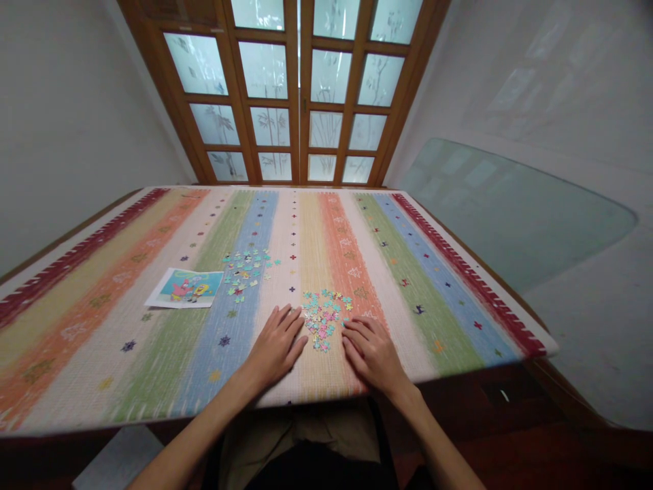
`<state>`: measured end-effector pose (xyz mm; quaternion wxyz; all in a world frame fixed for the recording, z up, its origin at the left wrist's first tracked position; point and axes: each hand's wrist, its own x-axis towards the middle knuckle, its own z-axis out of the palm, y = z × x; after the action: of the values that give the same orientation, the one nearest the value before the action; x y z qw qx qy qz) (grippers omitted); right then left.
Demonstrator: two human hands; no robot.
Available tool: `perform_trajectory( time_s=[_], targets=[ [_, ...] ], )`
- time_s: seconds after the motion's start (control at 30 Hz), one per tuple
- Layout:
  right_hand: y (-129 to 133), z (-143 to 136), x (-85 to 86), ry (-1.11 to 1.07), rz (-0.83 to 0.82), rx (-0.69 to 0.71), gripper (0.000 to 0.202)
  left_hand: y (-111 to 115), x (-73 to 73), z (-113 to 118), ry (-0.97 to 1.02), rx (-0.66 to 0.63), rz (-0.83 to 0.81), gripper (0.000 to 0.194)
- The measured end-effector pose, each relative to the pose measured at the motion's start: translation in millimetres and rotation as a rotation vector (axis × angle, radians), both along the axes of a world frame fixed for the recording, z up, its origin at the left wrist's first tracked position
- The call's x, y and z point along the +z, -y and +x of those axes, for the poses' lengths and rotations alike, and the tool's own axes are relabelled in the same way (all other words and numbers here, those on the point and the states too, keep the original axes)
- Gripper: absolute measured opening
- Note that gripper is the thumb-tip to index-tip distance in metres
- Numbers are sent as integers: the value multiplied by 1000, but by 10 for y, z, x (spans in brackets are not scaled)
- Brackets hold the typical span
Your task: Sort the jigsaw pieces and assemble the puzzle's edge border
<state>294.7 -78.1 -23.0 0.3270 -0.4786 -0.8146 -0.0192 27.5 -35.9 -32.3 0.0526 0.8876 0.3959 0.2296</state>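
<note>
A loose pile of jigsaw puzzle pieces [322, 318], teal, pink and yellow, lies on the striped tablecloth between my two hands. My left hand [275, 341] rests on the cloth at the pile's left edge, its fingers stretched out and nothing held. On the right side, my right hand [371, 348] lies palm down with slightly bent fingers. Its fingertips are beside a teal piece at the pile's edge; whether they touch it I cannot tell. Farther off to the left is a second scatter of puzzle pieces [247, 269], mostly teal and spread apart.
A printed cartoon picture [191, 289] lies left of the farther pieces. The striped tablecloth [418, 340] covers the wide table, whose near edge runs just before my body. Wooden glass-paned doors [300, 102] stand behind the table, with walls on both sides.
</note>
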Motion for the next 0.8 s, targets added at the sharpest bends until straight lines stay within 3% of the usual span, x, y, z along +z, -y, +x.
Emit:
perform_trajectory(
  time_s=[0.3, 0.6, 0.8],
  targets=[
    [-148, 72, 55, 75, -4, 50, 21, -7, 62, 78, -12, -62, -18, 36],
    [-62, -184, 111, 149, -6, 264, 31, 7, 63, 47, 20, -106, 50, 35],
    [-49, -224, 59, 164, -26, 283, 32, 14, 76, 36, 28, -119, 92, 35]
  ],
)
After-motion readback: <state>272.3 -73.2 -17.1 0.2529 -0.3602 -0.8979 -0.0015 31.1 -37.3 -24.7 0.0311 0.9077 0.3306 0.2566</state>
